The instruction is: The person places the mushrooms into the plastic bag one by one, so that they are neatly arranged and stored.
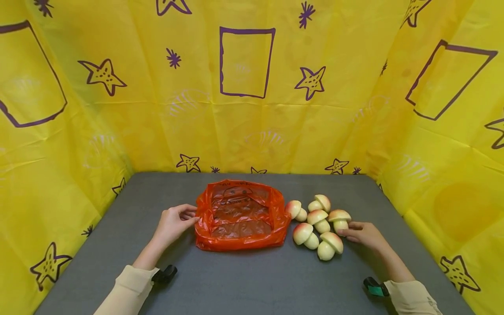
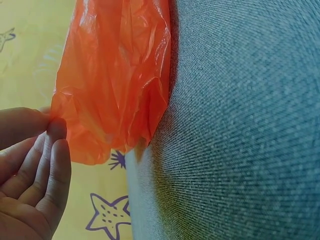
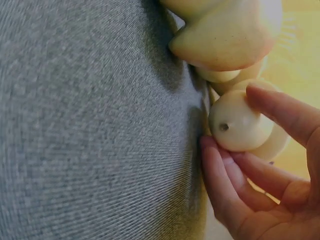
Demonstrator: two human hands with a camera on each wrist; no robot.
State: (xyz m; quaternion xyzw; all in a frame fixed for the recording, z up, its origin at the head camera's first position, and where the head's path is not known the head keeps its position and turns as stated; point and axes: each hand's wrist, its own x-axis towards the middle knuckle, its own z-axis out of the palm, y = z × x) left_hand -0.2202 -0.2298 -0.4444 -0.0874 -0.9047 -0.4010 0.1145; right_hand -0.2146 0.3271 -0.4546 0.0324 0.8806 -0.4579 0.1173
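A red plastic bag [image 1: 240, 243] lies on the table with its mouth spread wide. My left hand [image 1: 176, 225] pinches the bag's left rim between thumb and forefinger; in the left wrist view the crinkled red plastic [image 2: 112, 75] hangs from the fingertips. Right of the bag sit several toy mushrooms with cream stems and reddish caps, one of them [image 1: 293, 210] touching the bag's side. My right hand [image 1: 366, 236] holds the rightmost mushroom [image 1: 339, 218] by its stem. Seen from the right wrist, the thumb is on one side of the round stem [image 3: 240, 125] and fingers on the other.
The grey table [image 1: 252, 284] carries the bag and mushrooms. Yellow cloth [image 1: 252, 122] with purple star drawings encloses it at the back and both sides. Each wrist wears a black strap, the left one [image 1: 165, 274] and the right one [image 1: 374, 286].
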